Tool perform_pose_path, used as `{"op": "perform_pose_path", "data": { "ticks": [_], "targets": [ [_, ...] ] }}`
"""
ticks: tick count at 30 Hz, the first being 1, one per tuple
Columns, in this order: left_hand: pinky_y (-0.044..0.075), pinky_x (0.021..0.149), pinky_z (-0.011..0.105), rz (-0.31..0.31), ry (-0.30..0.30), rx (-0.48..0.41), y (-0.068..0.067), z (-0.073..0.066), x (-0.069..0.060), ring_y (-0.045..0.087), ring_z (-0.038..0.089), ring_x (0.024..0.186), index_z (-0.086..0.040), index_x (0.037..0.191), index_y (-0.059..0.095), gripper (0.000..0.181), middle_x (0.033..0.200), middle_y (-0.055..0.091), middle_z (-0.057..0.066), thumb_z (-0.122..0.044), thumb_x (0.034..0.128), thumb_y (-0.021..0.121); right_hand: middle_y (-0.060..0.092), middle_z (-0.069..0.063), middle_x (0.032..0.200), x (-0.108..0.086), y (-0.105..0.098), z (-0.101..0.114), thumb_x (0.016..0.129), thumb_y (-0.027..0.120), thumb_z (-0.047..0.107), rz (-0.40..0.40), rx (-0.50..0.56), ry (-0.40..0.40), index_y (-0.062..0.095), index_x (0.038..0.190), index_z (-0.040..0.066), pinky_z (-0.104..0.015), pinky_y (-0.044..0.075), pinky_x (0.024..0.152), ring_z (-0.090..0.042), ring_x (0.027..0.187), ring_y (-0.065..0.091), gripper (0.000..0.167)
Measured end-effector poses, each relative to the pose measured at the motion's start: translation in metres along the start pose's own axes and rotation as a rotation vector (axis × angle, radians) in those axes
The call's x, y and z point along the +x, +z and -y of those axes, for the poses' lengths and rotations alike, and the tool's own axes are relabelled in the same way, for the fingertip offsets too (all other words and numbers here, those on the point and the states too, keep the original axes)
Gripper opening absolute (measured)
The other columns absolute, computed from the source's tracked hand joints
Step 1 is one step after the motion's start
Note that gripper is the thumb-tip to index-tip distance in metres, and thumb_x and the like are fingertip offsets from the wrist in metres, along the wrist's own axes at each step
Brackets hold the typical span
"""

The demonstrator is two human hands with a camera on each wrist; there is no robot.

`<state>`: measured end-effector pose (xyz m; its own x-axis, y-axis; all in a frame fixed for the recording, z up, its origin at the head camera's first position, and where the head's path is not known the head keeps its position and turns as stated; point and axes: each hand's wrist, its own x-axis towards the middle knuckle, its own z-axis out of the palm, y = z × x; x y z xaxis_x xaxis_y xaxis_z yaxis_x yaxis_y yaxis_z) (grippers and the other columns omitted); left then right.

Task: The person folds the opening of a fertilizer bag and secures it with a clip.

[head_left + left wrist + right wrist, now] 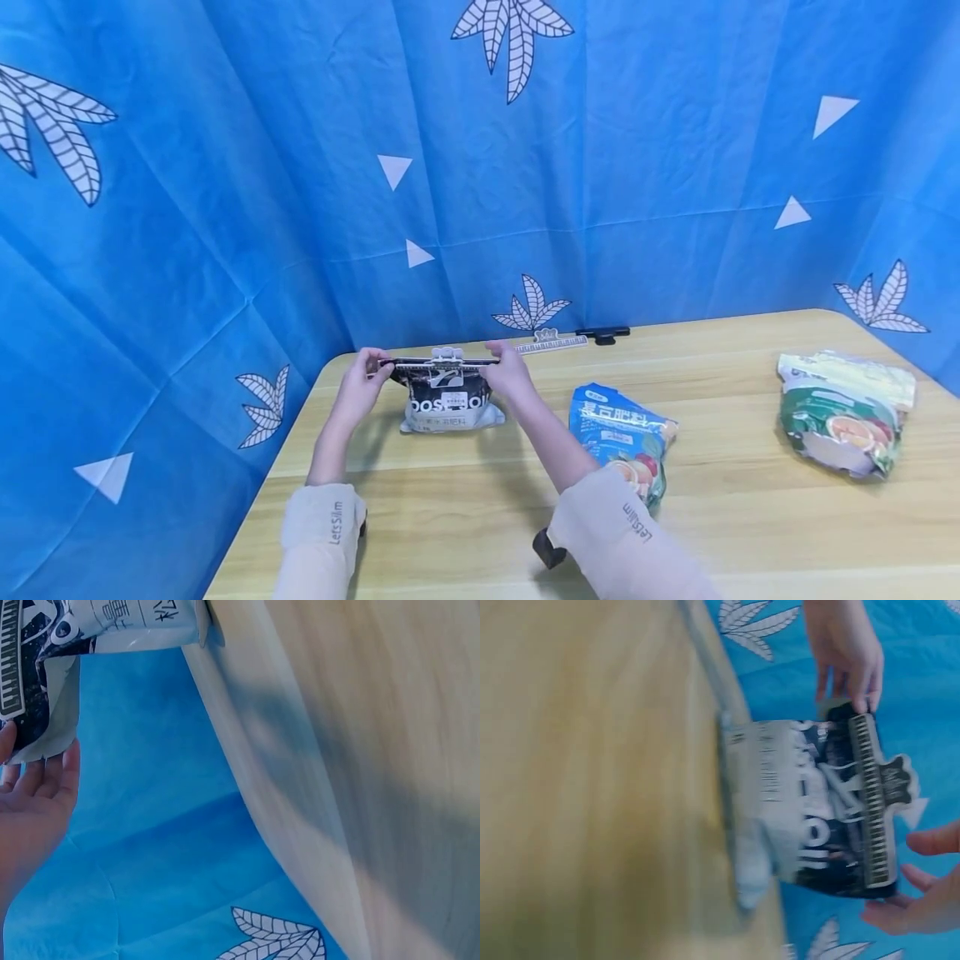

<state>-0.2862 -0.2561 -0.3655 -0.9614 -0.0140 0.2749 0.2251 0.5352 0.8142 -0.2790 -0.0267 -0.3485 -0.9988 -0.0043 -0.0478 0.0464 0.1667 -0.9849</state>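
Observation:
A black-and-white printed bag (448, 408) stands upright near the table's back left, its folded top held by a wide clip (871, 801) with a keyboard-like pattern and a shaped handle. My left hand (360, 385) pinches the bag's top left corner, thumb in front and fingers behind, as the right wrist view shows. At the opposite corner is my right hand (922, 889); its fingers touch the bag's edge while the thumb stands apart from the clip. The left wrist view catches only part of the bag (150, 626) and the left hand (37, 802).
Right of my right forearm lies a blue fruit-printed bag (611, 425). Further right is a green-and-silver bag (840, 417). Behind, along the table's back edge, lie another white clip (551, 342) and a black clip (603, 334). A blue curtain (600, 167) hangs behind the table.

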Motion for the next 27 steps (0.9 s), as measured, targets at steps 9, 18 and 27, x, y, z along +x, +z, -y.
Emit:
{"op": "perform_pose_path", "data": {
  "ticks": [9, 18, 27],
  "targets": [
    [0.042, 0.083, 0.036, -0.031, -0.14, -0.107, 0.01, 0.01, 0.001, 0.054, 0.031, 0.098, 0.01, 0.106, 0.047, 0.022, 0.108, 0.057, 0.029, -0.004, 0.0905, 0.054, 0.056, -0.022, 0.108, 0.007, 0.003, -0.032, 0.079, 0.058, -0.01, -0.08, 0.12, 0.066, 0.052, 0.117, -0.008, -0.041, 0.04, 0.093, -0.035, 0.105, 0.051, 0.038],
    [0.049, 0.082, 0.038, 0.009, -0.156, -0.29, 0.022, 0.017, -0.002, 0.059, 0.021, 0.087, 0.012, 0.119, 0.042, 0.037, 0.112, 0.052, 0.028, 0.002, 0.0876, 0.058, 0.06, -0.021, 0.103, 0.014, 0.009, -0.044, 0.082, 0.06, -0.005, -0.087, 0.125, 0.05, 0.055, 0.115, -0.01, -0.04, 0.038, 0.094, -0.032, 0.101, 0.054, 0.033],
    [0.041, 0.093, 0.042, 0.077, -0.269, -0.327, 0.025, 0.018, -0.002, 0.049, 0.039, 0.11, 0.007, 0.131, 0.024, 0.057, 0.134, 0.029, 0.028, -0.003, 0.0876, 0.06, 0.061, -0.02, 0.102, 0.019, 0.007, -0.047, 0.082, 0.062, -0.004, -0.087, 0.146, 0.073, 0.057, 0.111, -0.01, -0.041, 0.036, 0.096, -0.033, 0.101, 0.054, 0.03]
  ]
}}
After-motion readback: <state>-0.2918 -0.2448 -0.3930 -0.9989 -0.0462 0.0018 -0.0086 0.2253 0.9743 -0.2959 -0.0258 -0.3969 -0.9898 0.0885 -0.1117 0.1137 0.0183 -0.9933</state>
